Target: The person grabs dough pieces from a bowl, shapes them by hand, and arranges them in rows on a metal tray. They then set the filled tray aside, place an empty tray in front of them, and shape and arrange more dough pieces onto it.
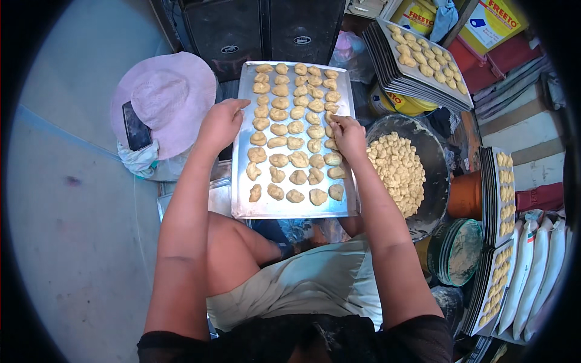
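A shiny, rectangular metal tray [242, 196] lies in front of the person, between the two hands, its flat sheet carrying five uneven columns of dough lumps [298, 159], matte, yellowish and knobbly (some rounded, some stretched and creased). The left hand [224, 124] is at the tray's left rim, index finger reaching over it; its other fingers are largely hidden, so I cannot tell whether they pinch the metal. The right hand [350, 138] is at the opposite rim, thumb beside a lump, fingers bent; what they press on is unclear. Just right sits a round, dark, flour-smeared basin [440, 158] heaped with small dough chunks [396, 172]; at left, a soft pink cloth hat [160, 94] bears a smooth black phone [137, 126]
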`<state>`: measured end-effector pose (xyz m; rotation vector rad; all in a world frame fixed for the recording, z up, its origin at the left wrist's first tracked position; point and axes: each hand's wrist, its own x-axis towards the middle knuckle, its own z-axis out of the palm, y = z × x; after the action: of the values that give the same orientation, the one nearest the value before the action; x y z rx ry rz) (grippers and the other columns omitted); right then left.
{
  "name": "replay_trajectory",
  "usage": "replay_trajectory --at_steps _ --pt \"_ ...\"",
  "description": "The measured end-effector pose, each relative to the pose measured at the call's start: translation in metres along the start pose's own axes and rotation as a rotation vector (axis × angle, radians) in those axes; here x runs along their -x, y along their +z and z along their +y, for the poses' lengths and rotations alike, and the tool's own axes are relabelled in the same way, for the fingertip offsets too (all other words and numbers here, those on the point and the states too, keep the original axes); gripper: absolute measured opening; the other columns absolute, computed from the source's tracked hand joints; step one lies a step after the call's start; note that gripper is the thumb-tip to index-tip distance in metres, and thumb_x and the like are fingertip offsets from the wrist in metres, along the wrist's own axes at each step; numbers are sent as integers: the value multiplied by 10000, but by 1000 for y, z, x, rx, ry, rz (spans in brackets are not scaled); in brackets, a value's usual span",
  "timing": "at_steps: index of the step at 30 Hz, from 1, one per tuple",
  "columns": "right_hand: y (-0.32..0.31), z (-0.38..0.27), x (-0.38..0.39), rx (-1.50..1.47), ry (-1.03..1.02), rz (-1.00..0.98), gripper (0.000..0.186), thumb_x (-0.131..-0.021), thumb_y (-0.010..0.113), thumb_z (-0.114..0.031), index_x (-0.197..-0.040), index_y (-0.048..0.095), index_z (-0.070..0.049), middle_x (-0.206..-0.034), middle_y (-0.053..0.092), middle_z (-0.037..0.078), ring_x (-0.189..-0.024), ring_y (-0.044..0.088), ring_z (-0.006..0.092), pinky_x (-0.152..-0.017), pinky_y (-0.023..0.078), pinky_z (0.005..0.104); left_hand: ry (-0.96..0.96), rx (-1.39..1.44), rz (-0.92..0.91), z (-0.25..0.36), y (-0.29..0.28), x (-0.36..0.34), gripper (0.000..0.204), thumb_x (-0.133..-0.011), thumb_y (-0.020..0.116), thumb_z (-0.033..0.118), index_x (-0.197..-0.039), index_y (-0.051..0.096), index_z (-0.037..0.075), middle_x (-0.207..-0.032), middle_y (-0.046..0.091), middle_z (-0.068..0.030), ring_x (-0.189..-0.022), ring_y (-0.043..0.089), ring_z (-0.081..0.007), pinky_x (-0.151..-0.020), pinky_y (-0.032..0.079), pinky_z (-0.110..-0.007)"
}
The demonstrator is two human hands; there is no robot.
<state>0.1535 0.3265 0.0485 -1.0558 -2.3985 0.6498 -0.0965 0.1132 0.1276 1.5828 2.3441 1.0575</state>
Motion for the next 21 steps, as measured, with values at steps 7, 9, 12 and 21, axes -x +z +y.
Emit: replay_trajectory --at_steps 7,9,12,21 --pt "-4 14 -27 23 -207 -17 157 -797 661 -105 -930 744 -111 -900 680 72 -954 634 249 -833 452 400 3 15 -52 7 0 -1 278 -876 557 36 -1125 678 4 -1067 681 -197 -984 661 -339 -881 510 -381" --pt "-8 11 -33 151 -281 28 164 -789 651 -109 -926 741 -111 -922 670 75 -945 630 262 -836 452 391 15 -6 -54 8 -1 -1 274 -881 559 43 -1124 678 2 -1061 681 -200 -979 661 -341 -877 511 -382" --pt "-4 9 -43 87 -258 211 169 -803 636 -109 -936 739 -118 -995 667 65 -912 628 270 -849 435 382 30 -7 -54 8 3 -5 259 -892 568 63 -1117 682 3 -1044 690 -183 -954 667 -318 -861 512 -375" --pt "-17 -114 45 -1083 202 -74 593 -947 613 -448 -1417 475 -115 -1301 571 150 -1245 497 219 -1025 384 389 -633 1347 -36 107 72 12 511 -982 526 432 -1355 497 86 -1212 596 -75 -1077 561 -193 -893 483 -381"
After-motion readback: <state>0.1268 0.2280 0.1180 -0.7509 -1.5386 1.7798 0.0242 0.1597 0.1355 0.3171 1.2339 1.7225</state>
